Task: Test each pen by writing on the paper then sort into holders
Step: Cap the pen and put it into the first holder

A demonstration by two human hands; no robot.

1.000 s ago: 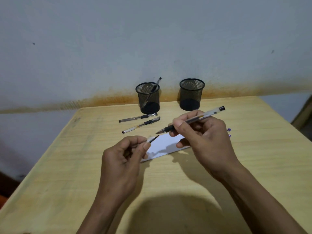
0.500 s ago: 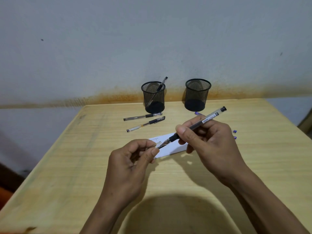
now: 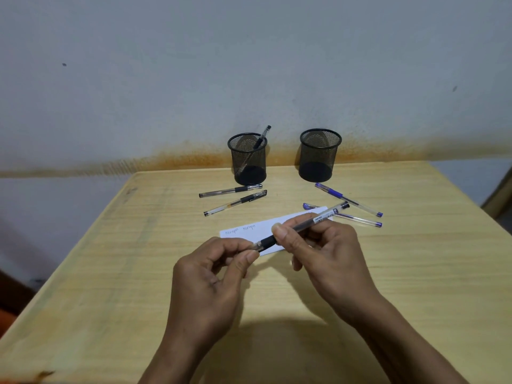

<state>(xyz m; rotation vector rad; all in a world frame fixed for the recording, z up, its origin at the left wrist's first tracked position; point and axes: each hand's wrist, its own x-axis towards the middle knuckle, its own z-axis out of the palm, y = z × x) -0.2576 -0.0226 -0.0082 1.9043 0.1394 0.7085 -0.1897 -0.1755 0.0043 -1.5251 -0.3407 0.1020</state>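
My right hand (image 3: 327, 250) grips a black pen (image 3: 306, 225) by its barrel, held slantwise above a white paper strip (image 3: 249, 231) that bears two written words. My left hand (image 3: 210, 275) pinches the clear cap (image 3: 257, 246), which sits over the pen's tip. Two black mesh holders stand at the back: the left holder (image 3: 247, 159) has one black pen (image 3: 261, 137) leaning in it, and the right holder (image 3: 320, 155) looks empty.
Two black pens (image 3: 230, 191) (image 3: 235, 203) lie in front of the left holder. Two blue pens (image 3: 349, 199) (image 3: 357, 218) lie in front of the right holder, by the paper's far end. The wooden table (image 3: 138, 273) stands against a grey wall.
My hands have come together: the cap in my left hand, apart from the pen's tip before, now covers it. The blue pens have come into view.
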